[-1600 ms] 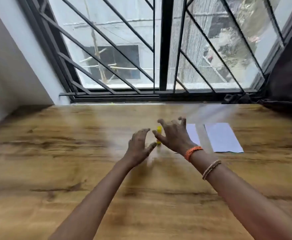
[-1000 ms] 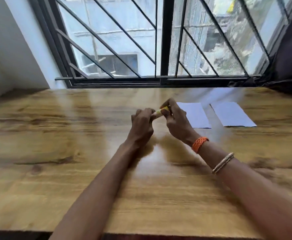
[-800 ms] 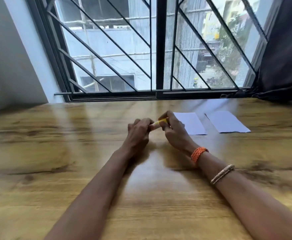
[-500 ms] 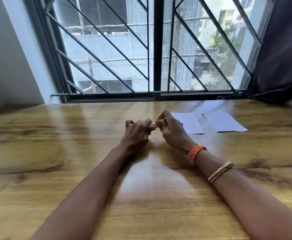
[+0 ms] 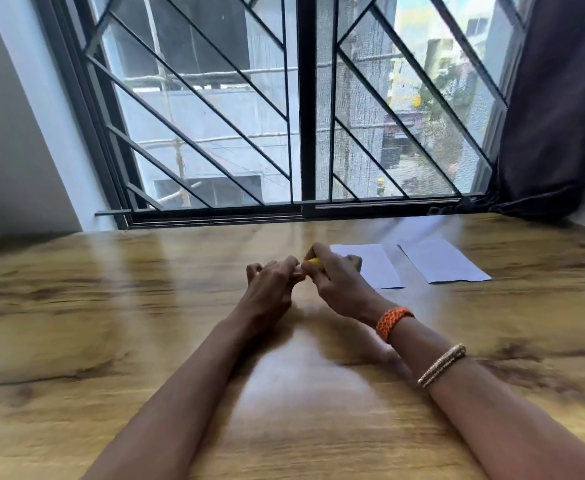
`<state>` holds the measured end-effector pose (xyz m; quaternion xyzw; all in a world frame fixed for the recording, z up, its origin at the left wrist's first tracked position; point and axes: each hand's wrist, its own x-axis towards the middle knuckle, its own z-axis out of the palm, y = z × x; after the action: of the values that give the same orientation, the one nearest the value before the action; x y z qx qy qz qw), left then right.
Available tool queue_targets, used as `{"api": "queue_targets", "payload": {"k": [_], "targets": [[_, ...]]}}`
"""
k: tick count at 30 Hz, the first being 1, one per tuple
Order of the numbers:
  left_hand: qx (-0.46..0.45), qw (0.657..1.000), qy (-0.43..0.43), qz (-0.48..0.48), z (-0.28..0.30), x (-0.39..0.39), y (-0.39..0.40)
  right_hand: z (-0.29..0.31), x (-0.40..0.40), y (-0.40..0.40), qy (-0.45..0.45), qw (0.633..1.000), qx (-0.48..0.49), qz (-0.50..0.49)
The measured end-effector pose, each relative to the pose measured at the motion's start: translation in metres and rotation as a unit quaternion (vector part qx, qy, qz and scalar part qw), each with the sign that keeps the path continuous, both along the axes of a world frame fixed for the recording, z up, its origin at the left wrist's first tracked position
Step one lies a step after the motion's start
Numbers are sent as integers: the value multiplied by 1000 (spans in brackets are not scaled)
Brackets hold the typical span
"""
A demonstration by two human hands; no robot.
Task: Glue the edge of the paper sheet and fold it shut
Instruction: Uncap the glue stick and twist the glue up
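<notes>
While two papers [image 5: 375, 265] are lying unglued on the counter [image 5: 111, 323], both hands, left [image 5: 272, 289] and right [image 5: 336, 282], are gripping a yellow glue stick [image 5: 313, 261], seemingly uncapping it.

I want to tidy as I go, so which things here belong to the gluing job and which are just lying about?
Job:
- glue stick, held by the right hand, left hand pinching its end
- near paper sheet

Lying about:
- far paper sheet, possibly a spare
- curtain
</notes>
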<state>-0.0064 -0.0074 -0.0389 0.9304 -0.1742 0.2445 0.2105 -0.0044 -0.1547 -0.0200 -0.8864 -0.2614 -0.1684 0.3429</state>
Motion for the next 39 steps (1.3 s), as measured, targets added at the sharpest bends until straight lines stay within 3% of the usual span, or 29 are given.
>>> {"api": "queue_targets", "payload": {"k": [10, 17, 18, 20, 22, 24, 26, 31, 35, 39], "targets": [[-31, 989, 135, -43, 4, -2, 6, -2, -1, -5, -93, 992, -85, 2], [-35, 988, 149, -13, 1, 1, 17, 1, 5, -13, -117, 989, -86, -24], [-56, 987, 150, -1, 0, 3, 23, 4, 7, -16, -113, 991, -49, -47], [-187, 970, 154, -14, 3, 1, 34, 10, 9, -20, -52, 995, 60, -59], [-348, 923, 159, -43, 9, -1, 39, 11, 8, -14, 12, 989, 145, -17], [-429, 889, 155, -44, 16, -5, 41, 8, 8, 3, 18, 992, 128, -2], [-463, 877, 124, -24, 15, -4, 46, 2, 13, 26, 9, 995, 96, -8], [-494, 866, 8, 74, 12, -4, 65, -10, 20, 81, 48, 989, 135, -37], [-509, 857, 8, 83, 14, -4, 69, -19, 24, 109, 91, 992, 86, -13], [-523, 848, -9, 87, 14, -1, 70, -23, 28, 108, 59, 998, 24, -2]]}}
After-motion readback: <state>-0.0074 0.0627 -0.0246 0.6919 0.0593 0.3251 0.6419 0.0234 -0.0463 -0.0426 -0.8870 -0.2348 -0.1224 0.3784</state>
